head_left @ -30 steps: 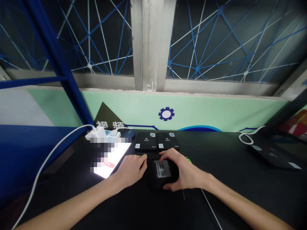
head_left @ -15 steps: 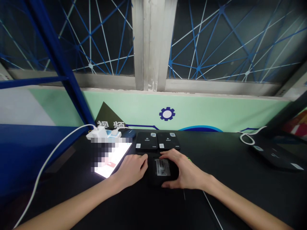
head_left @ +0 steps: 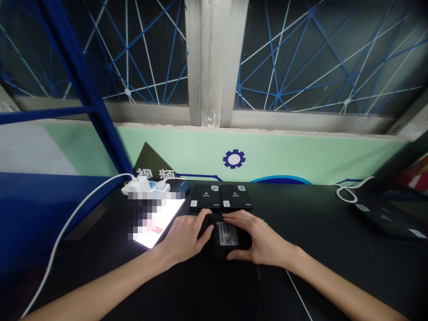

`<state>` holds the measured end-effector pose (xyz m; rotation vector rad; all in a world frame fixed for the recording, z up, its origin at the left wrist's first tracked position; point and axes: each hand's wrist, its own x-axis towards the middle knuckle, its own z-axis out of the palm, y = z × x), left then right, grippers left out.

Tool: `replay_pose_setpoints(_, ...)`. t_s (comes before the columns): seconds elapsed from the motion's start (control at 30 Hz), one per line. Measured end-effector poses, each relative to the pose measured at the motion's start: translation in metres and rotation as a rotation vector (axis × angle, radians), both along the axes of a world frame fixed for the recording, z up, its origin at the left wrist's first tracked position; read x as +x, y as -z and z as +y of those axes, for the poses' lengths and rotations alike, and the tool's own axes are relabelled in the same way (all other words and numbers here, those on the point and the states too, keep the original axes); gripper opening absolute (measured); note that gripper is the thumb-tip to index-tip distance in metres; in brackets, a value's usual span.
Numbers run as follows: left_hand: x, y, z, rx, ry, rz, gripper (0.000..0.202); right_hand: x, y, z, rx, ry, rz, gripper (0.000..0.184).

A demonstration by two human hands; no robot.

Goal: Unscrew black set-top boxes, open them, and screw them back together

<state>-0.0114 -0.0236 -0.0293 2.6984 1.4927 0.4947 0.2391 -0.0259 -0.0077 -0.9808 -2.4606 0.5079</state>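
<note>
A black box-like device (head_left: 228, 233) with a silver printed label and a QR code on its upper face lies before me on the black table. My right hand (head_left: 259, 238) is curled round its right end, fingers on the far edge and thumb on the near edge. My left hand (head_left: 189, 236) holds the left end, thumb and forefinger parted around it; the other fingers are partly hidden. Just beyond stand two flat black boxes side by side, the left box (head_left: 204, 198) and the right box (head_left: 236, 198), both with small stickers.
Left of my left hand lies a lit phone (head_left: 163, 220), partly pixelated. Behind it, a white power strip (head_left: 163, 188) holds a white charger (head_left: 139, 185) with a cable. Another black device (head_left: 389, 220) lies far right near a white cable loop (head_left: 346, 194). A thin cable (head_left: 297, 292) runs under my right forearm.
My left thumb and forefinger have parted and moved right onto the device's left end. The right hand keeps its hold on the right end.
</note>
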Motion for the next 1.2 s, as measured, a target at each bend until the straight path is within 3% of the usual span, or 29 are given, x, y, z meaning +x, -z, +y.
replay_pose_setpoints(0.23, -0.001, 0.005, -0.002, 0.019, 0.038, 0.159, 0.056, 0.006, -0.004, -0.001, -0.033, -0.008, -0.059, 0.08)
replay_pose_setpoints(0.53, 0.0, -0.007, -0.008, -0.04, 0.094, 0.311, 0.09, 0.016, -0.013, 0.004, -0.04, -0.08, -0.092, 0.076)
replay_pose_setpoints(0.8, 0.004, -0.018, -0.017, -0.02, 0.112, 0.441, 0.086, 0.017, -0.007, 0.011, -0.112, -0.106, -0.072, 0.076)
replay_pose_setpoints(1.2, 0.005, -0.019, -0.016, -0.001, 0.129, 0.432, 0.085, 0.016, -0.006, 0.011, -0.083, -0.12, -0.044, 0.072)
